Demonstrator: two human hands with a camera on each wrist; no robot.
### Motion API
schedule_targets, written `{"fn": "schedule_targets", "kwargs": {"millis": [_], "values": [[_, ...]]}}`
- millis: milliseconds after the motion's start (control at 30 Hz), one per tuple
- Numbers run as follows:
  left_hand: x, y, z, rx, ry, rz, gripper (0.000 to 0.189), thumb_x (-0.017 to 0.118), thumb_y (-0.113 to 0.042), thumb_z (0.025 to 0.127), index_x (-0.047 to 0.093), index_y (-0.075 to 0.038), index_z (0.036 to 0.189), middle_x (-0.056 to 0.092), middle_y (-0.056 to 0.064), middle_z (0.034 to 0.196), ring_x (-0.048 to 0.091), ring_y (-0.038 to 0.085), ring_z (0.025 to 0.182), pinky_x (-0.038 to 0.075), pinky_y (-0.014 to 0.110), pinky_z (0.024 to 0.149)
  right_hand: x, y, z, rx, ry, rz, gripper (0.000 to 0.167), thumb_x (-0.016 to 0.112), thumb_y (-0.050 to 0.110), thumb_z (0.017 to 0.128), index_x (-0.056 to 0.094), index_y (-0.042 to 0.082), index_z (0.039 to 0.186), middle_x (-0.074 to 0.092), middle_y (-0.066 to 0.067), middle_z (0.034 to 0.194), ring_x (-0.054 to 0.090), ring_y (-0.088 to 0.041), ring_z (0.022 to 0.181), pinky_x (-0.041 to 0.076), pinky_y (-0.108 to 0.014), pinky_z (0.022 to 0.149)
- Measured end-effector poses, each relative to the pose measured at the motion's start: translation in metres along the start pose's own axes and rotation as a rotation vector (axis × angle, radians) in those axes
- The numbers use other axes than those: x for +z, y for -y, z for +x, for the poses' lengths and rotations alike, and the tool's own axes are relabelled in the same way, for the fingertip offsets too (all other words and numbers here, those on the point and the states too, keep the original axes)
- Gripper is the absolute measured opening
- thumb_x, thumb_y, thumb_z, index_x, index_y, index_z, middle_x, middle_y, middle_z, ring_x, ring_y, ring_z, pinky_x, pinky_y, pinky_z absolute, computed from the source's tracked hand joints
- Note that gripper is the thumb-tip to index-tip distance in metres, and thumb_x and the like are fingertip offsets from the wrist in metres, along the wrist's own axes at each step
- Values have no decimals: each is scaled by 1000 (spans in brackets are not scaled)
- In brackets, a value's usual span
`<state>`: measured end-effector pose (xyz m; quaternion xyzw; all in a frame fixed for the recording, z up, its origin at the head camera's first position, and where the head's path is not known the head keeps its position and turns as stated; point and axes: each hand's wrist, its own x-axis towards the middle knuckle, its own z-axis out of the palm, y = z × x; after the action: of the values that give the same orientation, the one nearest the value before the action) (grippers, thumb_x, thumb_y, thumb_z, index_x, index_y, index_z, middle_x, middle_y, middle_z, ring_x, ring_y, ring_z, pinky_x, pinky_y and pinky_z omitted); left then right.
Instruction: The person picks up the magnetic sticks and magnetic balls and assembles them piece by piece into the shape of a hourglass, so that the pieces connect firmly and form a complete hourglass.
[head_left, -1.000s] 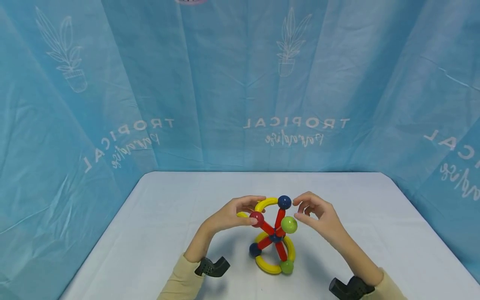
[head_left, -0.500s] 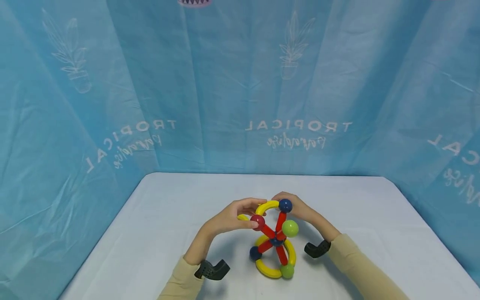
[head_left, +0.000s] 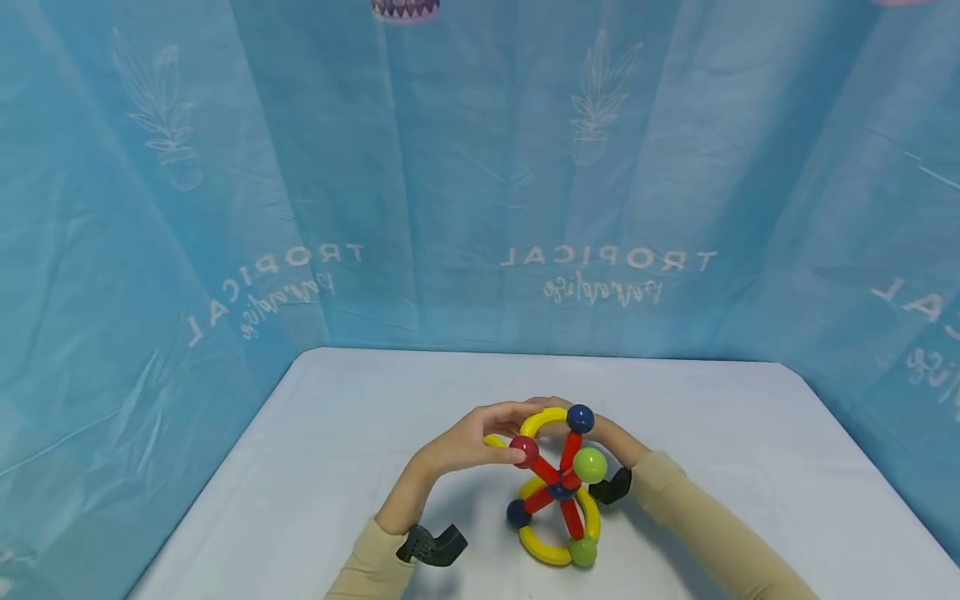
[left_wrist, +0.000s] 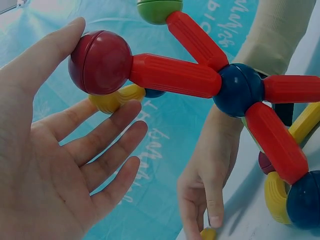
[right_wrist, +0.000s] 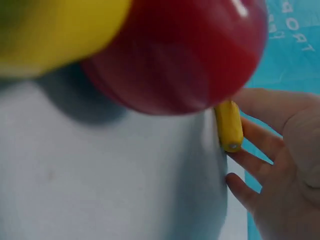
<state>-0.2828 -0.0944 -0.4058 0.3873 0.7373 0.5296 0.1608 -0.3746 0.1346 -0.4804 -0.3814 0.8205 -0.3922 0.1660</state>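
A magnetic ball-and-rod model stands on the table, with red rods (left_wrist: pixel 175 75) spreading from a central blue ball (head_left: pixel 562 487). Yellow curved rods join balls at its base and top. My left hand (head_left: pixel 467 439) steadies its upper left: the thumb presses the red ball (left_wrist: pixel 100 62), and the index finger reaches the yellow curved rod (left_wrist: pixel 131 93) behind it. Behind the model, my right hand (left_wrist: pixel 212 170) pinches a separate yellow rod (right_wrist: pixel 230 130) between thumb and fingers. In the head view the model partly covers that hand.
The white table (head_left: pixel 390 392) ends at a blue printed curtain (head_left: pixel 450 208) at the back and sides. An upper green ball (head_left: pixel 590 465) juts toward the camera. Black wrist cameras (head_left: pixel 432 546) sit on both forearms.
My right hand has moved from the model's right side, beside the upper blue ball, leftward to behind it. My left hand keeps its hold, and the head view has shifted slightly.
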Motion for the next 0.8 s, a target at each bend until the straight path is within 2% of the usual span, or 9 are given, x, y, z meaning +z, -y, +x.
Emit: {"fn": "schedule_targets", "kwargs": {"millis": [100, 167, 300, 400, 467, 533, 633, 800], "values": [[1, -2, 1, 5, 4, 7, 63, 65, -36, 88, 45, -8, 140, 55, 15, 132, 56, 18, 110, 46, 36, 96, -2, -3, -4, -48, -92, -38, 21, 62, 8, 90, 64, 2, 109, 69, -14, 99, 60, -13, 85, 48, -24, 85], [1, -2, 2, 8, 6, 12, 63, 65, -37, 87, 46, -8, 139, 55, 17, 131, 56, 18, 110, 46, 35, 96, -5, -2, -11, -94, -158, -48, 16, 64, 4, 87, 66, -2, 102, 70, -17, 91, 61, -20, 78, 50, -21, 81], [0, -3, 2, 8, 4, 17, 63, 65, -39, 87, 46, -8, 139, 56, 20, 128, 56, 18, 109, 46, 32, 96, -7, -15, -18, -96, -248, -68, 14, 66, 3, 86, 67, -3, 98, 70, -18, 88, 59, -17, 75, 50, -19, 78], [0, -2, 1, 7, -3, 11, 63, 65, -39, 87, 46, -8, 139, 56, 19, 128, 56, 18, 108, 47, 34, 96, -5, -22, -17, -62, -222, -59, 20, 65, 7, 88, 66, 0, 107, 67, -16, 102, 59, -16, 91, 50, -30, 87], [1, -2, 1, 3, -4, 2, 63, 65, -39, 87, 47, -8, 139, 56, 17, 130, 56, 17, 108, 47, 37, 95, -4, -16, -17, -18, -159, -31, 28, 62, 12, 91, 60, 2, 116, 63, -16, 113, 57, -23, 101, 49, -40, 92], [1, -2, 1, 1, -5, -1, 63, 65, -39, 87, 46, -8, 139, 55, 16, 132, 56, 17, 108, 47, 40, 95, -3, -9, -17, 33, -105, -24, 33, 60, 17, 92, 57, 3, 121, 60, -17, 118, 56, -25, 105, 48, -46, 93], [1, -3, 1, -8, -3, -6, 63, 65, -39, 87, 46, -9, 139, 54, 16, 132, 56, 15, 108, 46, 43, 96, -1, 0, -17, 74, -93, -50, 33, 61, 20, 91, 56, 2, 119, 62, -16, 112, 58, -21, 98, 50, -41, 89], [1, -4, 0, 1, -5, 10, 63, 66, -38, 87, 46, -9, 139, 57, 18, 127, 56, 15, 108, 47, 35, 96, -2, -3, -20, -56, -244, -151, 12, 68, 6, 84, 67, 0, 94, 69, -13, 86, 59, -16, 75, 52, -23, 75]]}}
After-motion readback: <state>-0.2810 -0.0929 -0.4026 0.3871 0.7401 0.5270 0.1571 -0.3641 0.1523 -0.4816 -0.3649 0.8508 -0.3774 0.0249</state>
